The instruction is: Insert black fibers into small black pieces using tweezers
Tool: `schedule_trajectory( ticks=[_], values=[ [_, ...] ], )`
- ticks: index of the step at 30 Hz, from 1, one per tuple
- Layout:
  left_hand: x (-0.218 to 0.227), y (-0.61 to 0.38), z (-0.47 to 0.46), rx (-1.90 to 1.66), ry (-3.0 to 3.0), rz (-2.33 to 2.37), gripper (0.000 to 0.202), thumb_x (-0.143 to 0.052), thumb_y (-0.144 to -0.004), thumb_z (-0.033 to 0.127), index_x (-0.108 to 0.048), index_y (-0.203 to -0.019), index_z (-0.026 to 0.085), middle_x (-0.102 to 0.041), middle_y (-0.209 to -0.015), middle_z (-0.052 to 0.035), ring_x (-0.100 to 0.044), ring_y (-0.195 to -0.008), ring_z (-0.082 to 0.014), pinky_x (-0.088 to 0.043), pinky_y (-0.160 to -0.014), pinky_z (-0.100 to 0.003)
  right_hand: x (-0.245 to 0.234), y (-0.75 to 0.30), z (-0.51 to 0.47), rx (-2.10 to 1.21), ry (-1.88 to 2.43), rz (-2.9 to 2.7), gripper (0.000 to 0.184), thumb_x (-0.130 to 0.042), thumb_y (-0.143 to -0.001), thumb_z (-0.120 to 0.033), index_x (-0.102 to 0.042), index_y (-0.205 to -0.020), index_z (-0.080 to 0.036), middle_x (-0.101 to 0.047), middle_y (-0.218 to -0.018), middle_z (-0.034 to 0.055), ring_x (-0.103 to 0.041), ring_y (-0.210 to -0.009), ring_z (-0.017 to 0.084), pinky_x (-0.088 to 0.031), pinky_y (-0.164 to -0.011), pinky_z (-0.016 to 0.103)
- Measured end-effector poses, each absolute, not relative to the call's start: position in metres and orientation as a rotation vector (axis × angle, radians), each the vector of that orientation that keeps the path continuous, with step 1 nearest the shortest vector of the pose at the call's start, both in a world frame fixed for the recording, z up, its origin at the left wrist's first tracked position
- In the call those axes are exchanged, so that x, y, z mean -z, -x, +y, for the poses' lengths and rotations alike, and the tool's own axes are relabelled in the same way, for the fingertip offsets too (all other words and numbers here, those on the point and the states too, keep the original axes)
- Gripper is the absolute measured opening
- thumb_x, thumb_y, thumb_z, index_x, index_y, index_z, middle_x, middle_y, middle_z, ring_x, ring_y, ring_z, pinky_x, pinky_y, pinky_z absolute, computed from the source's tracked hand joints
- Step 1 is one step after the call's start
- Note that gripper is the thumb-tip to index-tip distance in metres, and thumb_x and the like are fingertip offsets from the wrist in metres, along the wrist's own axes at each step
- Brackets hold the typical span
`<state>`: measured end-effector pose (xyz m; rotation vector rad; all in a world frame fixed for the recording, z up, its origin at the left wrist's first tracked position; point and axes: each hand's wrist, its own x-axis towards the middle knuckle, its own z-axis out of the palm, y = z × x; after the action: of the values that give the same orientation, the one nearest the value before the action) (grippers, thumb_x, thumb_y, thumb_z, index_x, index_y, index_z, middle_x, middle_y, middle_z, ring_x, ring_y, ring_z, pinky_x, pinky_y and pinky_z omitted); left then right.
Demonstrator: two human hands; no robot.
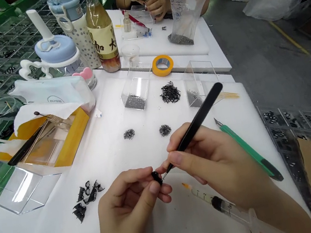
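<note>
Thumb and forefinger of the left hand [128, 203] pinch a tiny black part [156, 177] just above the white mat [114, 154], the right hand [209, 159] closed round tweezers [195, 124] whose tip touches it; light, stiff and easily dropped, it seems best gripped by its sides.

Bare mat [115, 158] left of centre, easy pass. Front left blocked: black clips [87, 196]. Right side tight, syringe [216, 203] and green knife [247, 150] lying there. Back: clear boxes [136, 90], tape roll [162, 65], bottles [102, 34]. Front middle taken: left hand [129, 211] pinching black part [156, 178], right hand [218, 161] gripping tweezers [199, 117].
</note>
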<state>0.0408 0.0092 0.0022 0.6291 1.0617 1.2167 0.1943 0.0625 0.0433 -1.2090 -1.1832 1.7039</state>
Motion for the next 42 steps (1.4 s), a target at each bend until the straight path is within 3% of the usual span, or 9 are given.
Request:
schedule_trajectory(
  ticks=[7,17,24,30,37,42],
  values=[
    [-0.0035,-0.0401,0.0063,-1.218,-0.624,1.052,0.013,-0.069,-0.078,0.009,-0.070,-0.085,0.019,-0.076,-0.067,-0.0008,-0.071,-0.059,-0.0113,-0.059,-0.059,-0.016,-0.0445,-0.1949,0.0601,-1.676,1.250,-1.251,0.005,-0.063,-0.082,-0.019,-0.060,-0.078,-0.021,-0.067,-0.070,-0.0022,-0.040,-0.039,0.000,-0.036,-0.036,0.012],
    [-0.0031,-0.0407,0.0078,-1.202,-0.648,1.098,0.012,-0.069,-0.078,0.011,-0.070,-0.086,0.019,-0.076,-0.067,-0.0005,-0.071,-0.059,-0.0110,-0.058,-0.059,-0.016,-0.0443,-0.1948,0.0604,-1.669,1.225,-1.278,0.005,-0.062,-0.082,-0.019,-0.059,-0.078,-0.020,-0.060,-0.062,-0.0036,-0.040,-0.041,0.002,-0.040,-0.038,0.013],
    [-0.0049,-0.0408,0.0066,-1.215,-0.658,1.119,0.012,-0.069,-0.077,0.010,-0.070,-0.086,0.019,-0.076,-0.067,-0.0009,-0.071,-0.059,-0.0115,-0.058,-0.059,-0.016,-0.0442,-0.1936,0.0607,-1.682,1.225,-1.298,0.005,-0.061,-0.083,-0.020,-0.058,-0.080,-0.020,-0.063,-0.067,-0.0024,-0.042,-0.042,0.002,-0.041,-0.039,0.014],
    [-0.0066,-0.0417,0.0055,-1.226,-0.632,1.120,0.010,-0.071,-0.075,0.012,-0.069,-0.084,0.018,-0.076,-0.067,-0.0015,-0.072,-0.060,-0.0135,-0.060,-0.060,-0.018,-0.0460,-0.1933,0.0602,-1.688,1.192,-1.301,0.006,-0.061,-0.082,-0.017,-0.058,-0.079,-0.020,-0.054,-0.056,-0.0066,-0.044,-0.041,0.003,-0.039,-0.038,0.014],
    [-0.0034,-0.0423,0.0076,-1.228,-0.633,1.090,0.010,-0.070,-0.077,0.011,-0.068,-0.085,0.018,-0.077,-0.069,-0.0023,-0.072,-0.061,-0.0131,-0.060,-0.061,-0.019,-0.0441,-0.1954,0.0606,-1.636,1.230,-1.321,0.006,-0.062,-0.082,-0.022,-0.058,-0.079,-0.020,-0.064,-0.070,-0.0005,-0.045,-0.044,0.005,-0.041,-0.040,0.017],
    [-0.0019,-0.0416,0.0076,-1.225,-0.641,1.071,0.011,-0.068,-0.079,0.010,-0.068,-0.087,0.018,-0.077,-0.071,-0.0021,-0.072,-0.064,-0.0128,-0.060,-0.063,-0.018,-0.0439,-0.1957,0.0616,-1.644,1.218,-1.322,0.005,-0.061,-0.082,-0.020,-0.057,-0.079,-0.019,-0.063,-0.070,-0.0015,-0.045,-0.045,0.003,-0.042,-0.042,0.016]
  ],
)
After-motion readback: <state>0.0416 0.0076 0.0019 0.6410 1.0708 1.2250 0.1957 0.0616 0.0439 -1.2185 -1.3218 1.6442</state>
